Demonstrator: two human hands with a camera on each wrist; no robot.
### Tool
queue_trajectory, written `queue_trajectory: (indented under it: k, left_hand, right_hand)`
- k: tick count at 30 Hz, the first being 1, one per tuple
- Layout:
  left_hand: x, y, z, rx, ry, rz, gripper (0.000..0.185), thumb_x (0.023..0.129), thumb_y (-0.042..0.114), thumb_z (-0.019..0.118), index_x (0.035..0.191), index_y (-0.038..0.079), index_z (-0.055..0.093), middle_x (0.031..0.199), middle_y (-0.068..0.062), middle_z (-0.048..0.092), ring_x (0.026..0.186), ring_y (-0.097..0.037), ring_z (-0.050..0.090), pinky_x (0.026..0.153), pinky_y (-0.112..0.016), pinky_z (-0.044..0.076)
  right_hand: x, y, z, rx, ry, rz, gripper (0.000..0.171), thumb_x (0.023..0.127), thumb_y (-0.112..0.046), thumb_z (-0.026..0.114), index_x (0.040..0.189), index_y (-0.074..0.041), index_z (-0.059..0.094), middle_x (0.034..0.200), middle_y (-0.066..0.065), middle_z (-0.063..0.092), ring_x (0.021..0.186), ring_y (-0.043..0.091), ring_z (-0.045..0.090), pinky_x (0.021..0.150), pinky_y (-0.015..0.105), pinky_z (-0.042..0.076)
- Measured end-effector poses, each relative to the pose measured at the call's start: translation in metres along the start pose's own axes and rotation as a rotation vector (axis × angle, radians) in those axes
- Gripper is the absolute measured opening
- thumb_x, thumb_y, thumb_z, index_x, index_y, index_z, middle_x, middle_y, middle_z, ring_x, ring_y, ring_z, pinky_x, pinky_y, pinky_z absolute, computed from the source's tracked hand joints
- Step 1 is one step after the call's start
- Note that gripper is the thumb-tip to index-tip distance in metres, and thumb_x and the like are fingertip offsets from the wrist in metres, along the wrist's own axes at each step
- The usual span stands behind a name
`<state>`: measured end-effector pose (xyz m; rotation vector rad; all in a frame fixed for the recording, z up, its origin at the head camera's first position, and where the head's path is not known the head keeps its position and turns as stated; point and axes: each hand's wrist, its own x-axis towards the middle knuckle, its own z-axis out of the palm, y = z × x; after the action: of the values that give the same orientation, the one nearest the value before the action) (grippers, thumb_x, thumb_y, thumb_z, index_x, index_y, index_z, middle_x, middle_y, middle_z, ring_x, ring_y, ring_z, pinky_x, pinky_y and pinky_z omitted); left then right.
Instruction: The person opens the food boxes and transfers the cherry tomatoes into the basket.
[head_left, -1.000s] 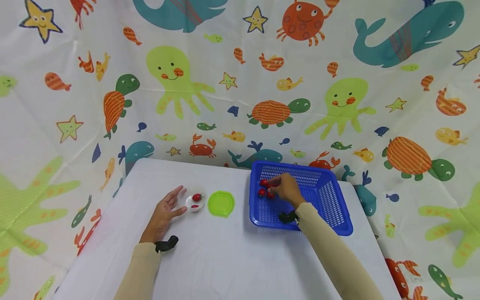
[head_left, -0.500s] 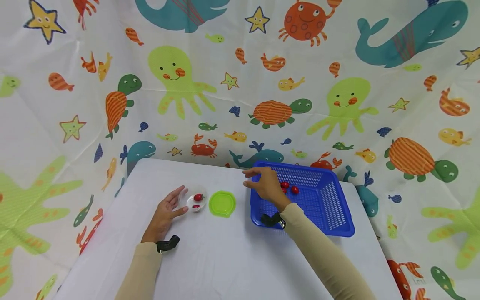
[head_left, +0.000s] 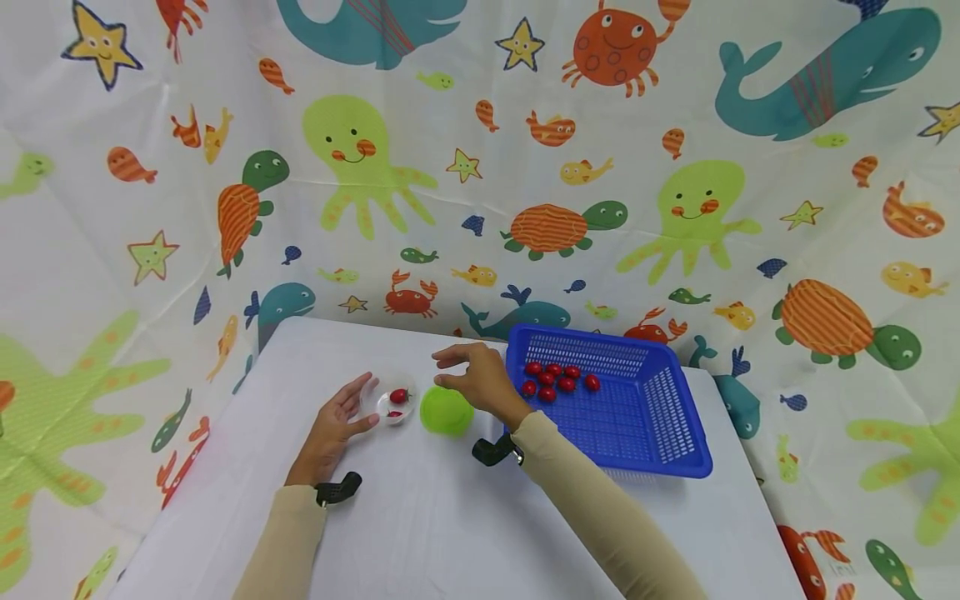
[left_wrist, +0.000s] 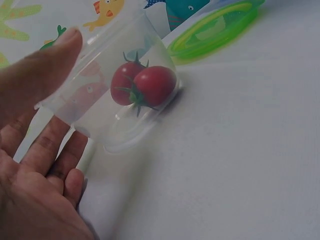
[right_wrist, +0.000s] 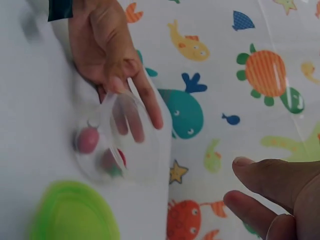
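Right hand (head_left: 480,379): fingers loosely spread and slightly bent; whether they pinch anything cannot be told from these views. It hovers above the far edge of the green lid (head_left: 446,412), between the cup (head_left: 392,402) and the basket (head_left: 607,400).

Left hand (head_left: 335,425): fingers straight and relaxed, resting against the cup's left wall; thumb tip lies at the rim in the left wrist view.

The cup is clear plastic, upright, and holds 2 tomatoes (left_wrist: 145,86), stems on. It lies to the left of the right hand, just beyond the lid, with the lid just beside it and apart from it. The left hand is the nearer one to the cup; the right hand is nearer the lid.

The basket is blue, mesh-walled, and sits right of the right hand with its long axis running away from the person. 7 loose tomatoes (head_left: 558,380) cluster at its far left.

All stands on a white table (head_left: 420,517). A sea-creature curtain (head_left: 480,167) hangs behind and at both sides.
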<state>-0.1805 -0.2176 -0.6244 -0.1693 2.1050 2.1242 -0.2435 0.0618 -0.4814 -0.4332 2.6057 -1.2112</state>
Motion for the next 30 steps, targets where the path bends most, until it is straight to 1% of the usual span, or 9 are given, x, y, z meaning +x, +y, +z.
queue_trajectory:
  k: [3, 6, 9, 13, 16, 20, 23, 26, 30]
  left_hand:
    - [0.000, -0.002, 0.000, 0.005, -0.001, 0.004, 0.079, 0.099, 0.020, 0.077, 0.166, 0.029, 0.036, 0.175, 0.004, 0.034, 0.168, -0.022, 0.017, 0.135, -0.051, 0.018]
    - [0.000, -0.002, 0.000, 0.012, 0.004, 0.001, 0.078, 0.100, 0.021, 0.077, 0.166, 0.031, 0.037, 0.175, 0.004, 0.034, 0.168, -0.023, 0.017, 0.135, -0.051, 0.018]
    - [0.000, -0.001, 0.000, 0.017, 0.006, 0.000, 0.078, 0.100, 0.022, 0.077, 0.166, 0.033, 0.037, 0.175, 0.005, 0.033, 0.168, -0.023, 0.017, 0.134, -0.052, 0.018]
    - [0.000, 0.000, -0.001, 0.019, 0.004, 0.003, 0.079, 0.100, 0.021, 0.076, 0.166, 0.033, 0.036, 0.176, 0.004, 0.032, 0.168, -0.024, 0.017, 0.134, -0.053, 0.018]
    - [0.000, 0.000, -0.001, 0.013, -0.001, 0.001, 0.079, 0.100, 0.020, 0.076, 0.167, 0.031, 0.035, 0.176, 0.003, 0.031, 0.168, -0.025, 0.016, 0.134, -0.053, 0.018]
    - [0.000, 0.002, 0.000, 0.002, 0.002, -0.005, 0.079, 0.100, 0.019, 0.077, 0.166, 0.030, 0.036, 0.176, 0.004, 0.032, 0.168, -0.024, 0.017, 0.134, -0.053, 0.018]
    - [0.000, 0.002, 0.000, 0.003, 0.010, -0.008, 0.078, 0.099, 0.018, 0.077, 0.166, 0.030, 0.037, 0.175, 0.003, 0.033, 0.168, -0.025, 0.016, 0.135, -0.054, 0.017]
    - [0.000, 0.001, 0.000, -0.005, 0.012, -0.007, 0.079, 0.099, 0.018, 0.077, 0.166, 0.028, 0.038, 0.175, 0.002, 0.034, 0.168, -0.026, 0.015, 0.135, -0.055, 0.016]
    - [0.001, 0.000, 0.001, -0.030, 0.007, 0.002, 0.078, 0.099, 0.016, 0.077, 0.166, 0.027, 0.038, 0.174, 0.001, 0.035, 0.168, -0.025, 0.015, 0.135, -0.055, 0.015]
  right_hand:
    - [0.004, -0.002, 0.014, 0.027, -0.039, 0.015, 0.038, 0.095, -0.022, 0.082, 0.133, -0.024, 0.076, 0.124, 0.000, 0.080, 0.128, 0.030, 0.069, 0.105, 0.044, 0.059]
    - [0.008, -0.002, 0.027, 0.053, -0.072, 0.026, 0.039, 0.095, -0.021, 0.082, 0.134, -0.023, 0.076, 0.124, 0.001, 0.080, 0.130, 0.032, 0.068, 0.106, 0.046, 0.059]
    - [0.013, -0.003, 0.039, 0.063, -0.094, 0.032, 0.040, 0.095, -0.020, 0.081, 0.135, -0.022, 0.075, 0.123, 0.001, 0.080, 0.132, 0.030, 0.066, 0.109, 0.047, 0.057]
    - [0.019, -0.002, 0.053, 0.064, -0.111, 0.049, 0.039, 0.095, -0.019, 0.081, 0.133, -0.024, 0.076, 0.121, 0.000, 0.081, 0.132, 0.026, 0.066, 0.111, 0.047, 0.056]
    - [0.023, -0.002, 0.063, 0.060, -0.119, 0.072, 0.037, 0.095, -0.018, 0.082, 0.131, -0.024, 0.077, 0.122, 0.001, 0.081, 0.131, 0.026, 0.067, 0.113, 0.047, 0.055]
    - [0.028, -0.003, 0.075, 0.016, -0.129, 0.102, 0.038, 0.095, -0.017, 0.081, 0.133, -0.019, 0.076, 0.126, 0.005, 0.080, 0.130, 0.027, 0.068, 0.113, 0.047, 0.054]
    - [0.031, -0.005, 0.083, -0.040, -0.132, 0.117, 0.038, 0.096, -0.017, 0.081, 0.133, -0.016, 0.076, 0.127, 0.007, 0.079, 0.126, 0.027, 0.070, 0.109, 0.044, 0.057]
    - [0.033, -0.009, 0.089, -0.100, -0.139, 0.129, 0.036, 0.097, -0.017, 0.079, 0.133, -0.016, 0.076, 0.128, 0.006, 0.078, 0.119, 0.024, 0.071, 0.103, 0.040, 0.060]
    - [0.036, -0.013, 0.097, -0.117, -0.173, 0.166, 0.034, 0.097, -0.016, 0.079, 0.131, -0.017, 0.077, 0.123, 0.006, 0.076, 0.105, 0.021, 0.071, 0.083, 0.032, 0.065]
